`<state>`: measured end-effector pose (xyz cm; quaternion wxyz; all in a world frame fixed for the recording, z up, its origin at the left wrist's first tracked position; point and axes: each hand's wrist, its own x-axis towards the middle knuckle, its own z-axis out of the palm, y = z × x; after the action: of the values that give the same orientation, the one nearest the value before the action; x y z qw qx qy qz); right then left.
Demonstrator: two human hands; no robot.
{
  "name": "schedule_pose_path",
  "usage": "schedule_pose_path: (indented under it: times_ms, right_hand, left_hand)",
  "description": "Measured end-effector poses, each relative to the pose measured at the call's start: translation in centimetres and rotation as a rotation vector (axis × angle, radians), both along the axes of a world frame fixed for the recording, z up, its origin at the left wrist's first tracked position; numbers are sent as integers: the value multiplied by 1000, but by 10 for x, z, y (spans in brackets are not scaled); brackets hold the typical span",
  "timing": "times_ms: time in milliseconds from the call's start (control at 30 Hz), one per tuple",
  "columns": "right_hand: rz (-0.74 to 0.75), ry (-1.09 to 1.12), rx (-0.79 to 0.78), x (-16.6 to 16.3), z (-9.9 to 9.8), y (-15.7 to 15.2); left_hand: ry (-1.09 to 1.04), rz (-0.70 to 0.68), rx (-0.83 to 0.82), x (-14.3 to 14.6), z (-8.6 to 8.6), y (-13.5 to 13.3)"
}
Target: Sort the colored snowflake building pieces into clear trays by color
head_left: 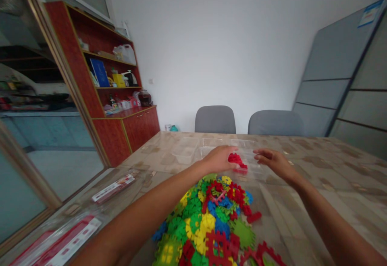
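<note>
A heap of plastic interlocking pieces (211, 221) in red, green, yellow and blue lies on the table right in front of me. Beyond it my left hand (218, 159) is closed around a few red pieces (236, 160), held over a clear plastic tray (250, 165). My right hand (272, 160) hovers just to the right of those red pieces, its fingers loosely curled and pointing left at them, with nothing in it. More red pieces lie inside the tray under my left hand.
Several clear plastic trays (187, 151) sit in a row further back on the patterned table (332, 169). Red-and-white flat packets (113, 187) lie at the left edge. Two grey chairs (215, 119) stand behind the table. A red shelf cabinet (115, 96) is at left.
</note>
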<state>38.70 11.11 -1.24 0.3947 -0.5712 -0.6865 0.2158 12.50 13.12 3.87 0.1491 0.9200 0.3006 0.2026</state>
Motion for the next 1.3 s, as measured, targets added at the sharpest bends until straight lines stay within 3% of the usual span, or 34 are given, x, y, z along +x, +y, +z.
schedule_pose_path:
  times_ms: [200, 367, 633, 933, 1100, 1300]
  right_hand:
    - [-18, 86, -18, -3, 2, -17]
    - [-16, 49, -43, 0, 2, -18]
    - [-38, -239, -100, 2, 2, -10]
    - [-29, -624, -330, -17, 11, 31]
    - [-26, -717, -434, -30, 11, 40]
    - [10, -704, -369, -41, 12, 37]
  left_hand:
    - [108, -25, -48, 56, 2, 34]
    - [75, -4, -65, 66, 6, 34]
    - [-16, 41, -44, 17, 1, 9]
    - [-93, 116, -37, -60, -30, -41]
    - [-134, 133, -67, -65, -44, -48]
    - [-216, 124, -123, -61, -46, -49]
